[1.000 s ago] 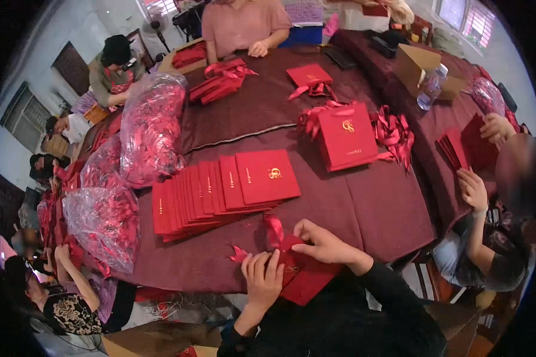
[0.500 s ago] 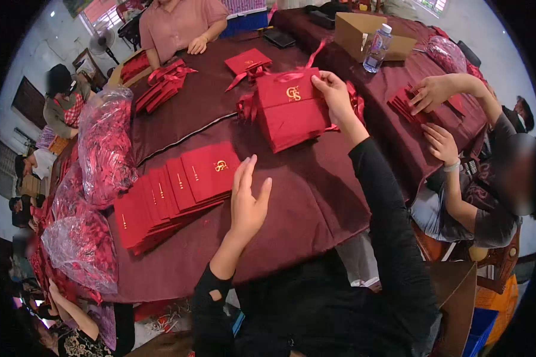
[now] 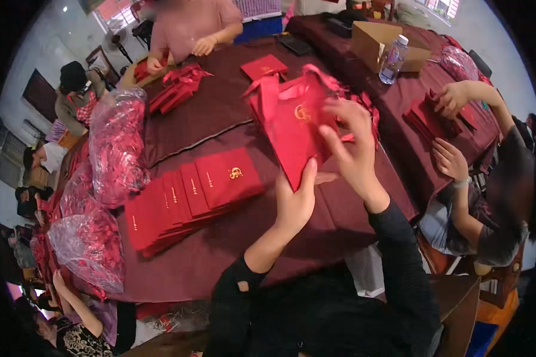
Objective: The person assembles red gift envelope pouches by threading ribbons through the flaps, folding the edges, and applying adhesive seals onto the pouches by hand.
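Note:
Several red ribboned bags [image 3: 292,128] with gold lettering are raised above the table, tilted, their lower corner in my left hand [image 3: 296,199]. The left thumb lies on the front and the other fingers are behind. My right hand [image 3: 354,140], blurred, is at the right side of the bags with its fingers apart; any contact with them is hard to make out. To the left, a fanned row of flat red bags [image 3: 190,196] lies on the dark red tablecloth [image 3: 220,256]. More red ribbons [image 3: 369,113] show behind my right hand.
Clear plastic sacks of red ribbons [image 3: 118,149] line the left side. Ribboned bags [image 3: 175,89] and a flat red bag [image 3: 264,66] lie further back. A bottle [image 3: 393,59] and cardboard box [image 3: 369,43] stand at back right. Co-workers sit around; one at right handles red bags [image 3: 426,119].
The earlier folded piece at the table edge is out of my hands. My right hand took hold of the upright bags; they are now lifted and tilted, with my left hand at their bottom.

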Action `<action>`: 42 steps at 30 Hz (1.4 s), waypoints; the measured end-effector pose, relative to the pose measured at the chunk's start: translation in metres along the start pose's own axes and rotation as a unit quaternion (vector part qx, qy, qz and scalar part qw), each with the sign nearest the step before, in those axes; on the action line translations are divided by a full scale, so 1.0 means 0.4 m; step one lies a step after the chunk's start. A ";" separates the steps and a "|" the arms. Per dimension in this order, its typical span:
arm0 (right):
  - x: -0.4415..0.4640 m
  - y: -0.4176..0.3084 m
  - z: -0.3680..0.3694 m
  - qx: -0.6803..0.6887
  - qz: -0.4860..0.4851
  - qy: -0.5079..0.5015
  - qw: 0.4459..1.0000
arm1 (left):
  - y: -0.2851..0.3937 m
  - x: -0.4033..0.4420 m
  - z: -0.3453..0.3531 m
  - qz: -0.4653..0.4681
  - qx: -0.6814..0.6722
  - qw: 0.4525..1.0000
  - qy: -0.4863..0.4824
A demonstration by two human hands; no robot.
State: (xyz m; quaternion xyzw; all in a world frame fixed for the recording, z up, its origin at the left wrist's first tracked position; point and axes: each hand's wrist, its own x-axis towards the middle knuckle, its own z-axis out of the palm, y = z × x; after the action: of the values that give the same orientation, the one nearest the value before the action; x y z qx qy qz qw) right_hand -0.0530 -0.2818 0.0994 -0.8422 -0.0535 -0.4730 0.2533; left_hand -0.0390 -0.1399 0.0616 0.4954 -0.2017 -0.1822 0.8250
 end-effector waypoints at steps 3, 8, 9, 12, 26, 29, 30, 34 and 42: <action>-0.046 0.068 -0.040 0.322 0.360 0.045 0.875 | -0.053 -0.014 0.039 0.092 0.135 0.980 -0.113; -0.125 0.239 -0.121 0.487 0.430 0.139 0.748 | -0.112 -0.045 0.083 -0.047 0.185 0.960 -0.205; -0.136 0.293 -0.142 0.515 0.423 0.104 0.739 | -0.126 -0.065 0.087 0.076 0.177 0.963 -0.190; -0.097 0.307 -0.072 0.404 0.430 0.130 0.797 | -0.185 -0.060 0.033 0.099 0.289 0.952 -0.020; -0.100 0.331 0.247 -0.028 0.335 -0.020 0.941 | -0.298 0.253 -0.106 0.021 0.238 0.954 0.179; -0.115 0.346 0.243 0.010 0.384 -0.059 0.922 | -0.320 0.263 -0.100 0.033 0.236 0.954 0.180; -0.122 0.365 0.246 0.058 0.363 -0.050 0.928 | -0.327 0.270 -0.102 0.043 0.250 0.951 0.176; -0.139 0.441 0.237 0.163 0.333 -0.062 0.927 | -0.311 0.265 -0.091 0.028 0.252 0.951 0.175; -0.133 0.388 0.207 0.152 0.381 -0.025 0.912 | -0.334 0.237 -0.082 0.070 0.289 0.935 0.195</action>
State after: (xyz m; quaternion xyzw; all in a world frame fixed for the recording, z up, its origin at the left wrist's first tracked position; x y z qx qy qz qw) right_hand 0.0330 -0.3688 -0.0380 -0.7613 0.1937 -0.3057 0.5380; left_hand 0.0453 -0.2223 -0.0570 0.7227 -0.1148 0.0428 0.6802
